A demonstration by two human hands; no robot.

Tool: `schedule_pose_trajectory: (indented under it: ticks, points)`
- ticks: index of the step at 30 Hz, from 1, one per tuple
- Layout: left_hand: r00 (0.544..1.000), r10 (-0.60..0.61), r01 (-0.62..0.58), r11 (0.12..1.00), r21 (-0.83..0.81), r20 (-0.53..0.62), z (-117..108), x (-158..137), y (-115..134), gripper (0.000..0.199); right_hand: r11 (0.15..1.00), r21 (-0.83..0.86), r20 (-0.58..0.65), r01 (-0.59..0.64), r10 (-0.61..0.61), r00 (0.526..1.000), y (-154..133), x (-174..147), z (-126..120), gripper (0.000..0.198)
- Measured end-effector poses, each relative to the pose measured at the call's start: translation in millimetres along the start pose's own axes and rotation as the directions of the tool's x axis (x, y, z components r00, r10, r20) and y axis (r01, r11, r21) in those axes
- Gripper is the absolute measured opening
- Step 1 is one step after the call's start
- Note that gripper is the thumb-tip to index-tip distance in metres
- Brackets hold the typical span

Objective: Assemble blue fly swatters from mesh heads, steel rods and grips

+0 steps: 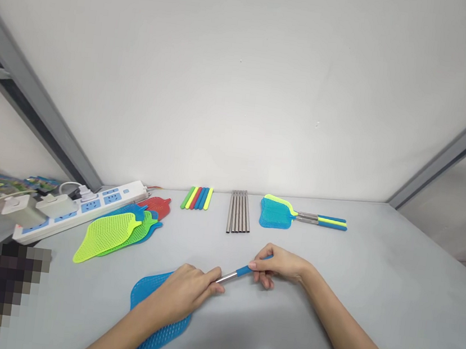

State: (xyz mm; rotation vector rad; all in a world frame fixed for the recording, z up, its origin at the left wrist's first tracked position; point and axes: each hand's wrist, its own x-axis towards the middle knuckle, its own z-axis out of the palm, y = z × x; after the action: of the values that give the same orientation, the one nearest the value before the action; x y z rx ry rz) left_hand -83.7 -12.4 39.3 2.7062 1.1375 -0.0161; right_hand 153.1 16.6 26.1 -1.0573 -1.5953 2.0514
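Between my two hands is a blue fly swatter, held at a slant above the grey tabletop. Its wide mesh head [145, 288] lies partly hidden beneath my left wrist and forearm. My left hand [189, 289] is closed around the swatter's metal rod [226, 278], near the head end. With thumb and fingers, my right hand [280, 264] grips the blue handle [243, 270] at the other end. The handle's far tip is mostly covered by those fingers.
Along the back lie coloured handle sleeves [196, 198], several metal rods [239, 212] and blue and yellow fly swatters [277, 214]. Loose swatter heads [109, 234] overlap at left, beside a white power strip [95, 209] with plugged-in adapters [24, 211]. A wall [242, 96] rises behind.
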Motion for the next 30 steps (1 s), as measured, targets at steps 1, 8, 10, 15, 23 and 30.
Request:
schedule_pose_trajectory:
  ticks: [1,8,10,15,23,30]
  points:
    - [1.0,-0.001,0.001,1.0,-0.003,0.006,-0.6,0.1,0.3,0.04,1.0,-0.006,-0.001,0.005,-0.005,1.0,-0.3,-0.1,0.6,0.036]
    - [1.0,-0.02,0.02,0.999,-0.025,-0.003,-0.9,1.8,1.1,0.041,1.0,-0.024,-0.007,0.019,-0.02,1.0,-0.7,0.9,0.2,0.04]
    - [1.0,-0.021,0.021,1.0,-0.012,-0.015,-0.3,2.9,0.3,0.042,0.999,-0.026,-0.01,0.019,-0.019,1.0,-0.2,1.6,-1.5,0.04]
    - [0.999,-0.02,0.021,1.0,0.021,-0.039,-0.5,4.1,-1.1,0.042,1.0,-0.017,-0.028,0.014,-0.014,1.0,-1.1,1.7,-3.8,0.04]
    - [0.997,-0.024,0.024,1.0,0.001,-0.069,-2.3,3.4,-0.5,0.041,1.0,-0.011,-0.03,-0.003,0.003,1.0,-2.2,0.5,-3.8,0.039]
    - [0.997,-0.012,0.013,1.0,0.005,-0.08,-1.5,2.2,-1.7,0.041,1.0,-0.014,-0.03,0.004,-0.004,1.0,-1.6,1.6,-3.4,0.037]
